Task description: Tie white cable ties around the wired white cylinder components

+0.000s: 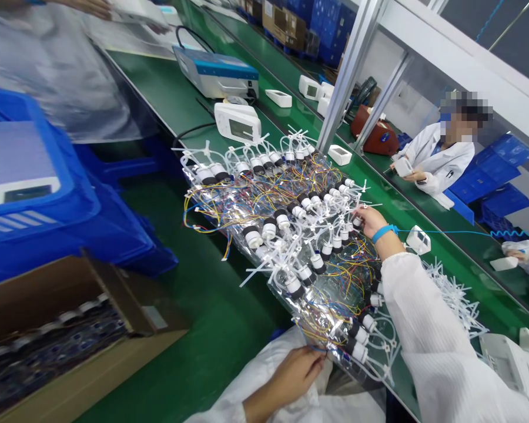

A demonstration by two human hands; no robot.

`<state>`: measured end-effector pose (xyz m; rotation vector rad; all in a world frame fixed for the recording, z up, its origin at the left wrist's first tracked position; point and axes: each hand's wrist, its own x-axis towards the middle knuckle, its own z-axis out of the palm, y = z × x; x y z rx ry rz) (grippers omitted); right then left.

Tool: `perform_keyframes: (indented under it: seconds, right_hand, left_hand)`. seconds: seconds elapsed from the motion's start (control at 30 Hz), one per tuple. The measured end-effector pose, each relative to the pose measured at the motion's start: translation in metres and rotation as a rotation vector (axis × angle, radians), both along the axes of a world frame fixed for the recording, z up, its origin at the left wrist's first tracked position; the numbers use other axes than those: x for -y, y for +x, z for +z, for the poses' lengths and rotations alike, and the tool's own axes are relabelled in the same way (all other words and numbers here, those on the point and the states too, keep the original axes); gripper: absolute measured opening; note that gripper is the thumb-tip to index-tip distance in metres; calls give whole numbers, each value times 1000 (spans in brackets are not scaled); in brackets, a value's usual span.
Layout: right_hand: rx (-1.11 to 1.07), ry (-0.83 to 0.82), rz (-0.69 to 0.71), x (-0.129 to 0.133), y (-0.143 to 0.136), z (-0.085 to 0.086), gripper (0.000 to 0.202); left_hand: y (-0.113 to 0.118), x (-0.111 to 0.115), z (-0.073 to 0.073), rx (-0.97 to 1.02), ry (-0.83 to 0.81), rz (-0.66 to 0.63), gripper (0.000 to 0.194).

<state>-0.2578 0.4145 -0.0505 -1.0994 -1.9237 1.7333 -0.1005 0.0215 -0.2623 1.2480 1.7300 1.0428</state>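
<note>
Rows of small white-and-black cylindrical parts (317, 261) with clear tubes and coloured wires lie on plastic trays across the bench. My right hand (370, 222), with a blue wrist strap (384, 232), reaches over the far right side of the rows; its fingers are pinched at a white tube fitting among the tubes, and what exactly they hold is too small to name. Near the trays' front edge, my left hand (298, 371) has its fingers curled together beside the wires (321, 335); whatever is between them is hidden.
White device housings (238, 122) and a blue-topped instrument (218, 70) stand on the green bench. White tubing pieces (454, 294) lie at right. An open carton (92, 364) and blue crate (70, 217) stand left. A metal post (350, 73) rises behind. Other people work nearby.
</note>
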Motion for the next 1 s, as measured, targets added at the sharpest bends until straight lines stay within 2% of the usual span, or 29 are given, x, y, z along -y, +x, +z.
perform_keyframes:
  seconds: [0.23, 0.67, 0.83, 1.0]
  right_hand:
    - [-38, -50, -16, 2, 4, 5, 20]
    - [-26, -144, 6, 2, 14, 13, 15]
    - [16, -128, 45, 1, 16, 14, 14]
    - [55, -35, 99, 0, 16, 12, 26]
  left_hand:
    - [-1, 1, -1, -27, -23, -21, 30]
    - [-2, 1, -3, -73, 61, -2, 28]
    - [-1, 1, -5, -43, 89, 8, 24]
    - [-2, 1, -2, -35, 74, -11, 22]
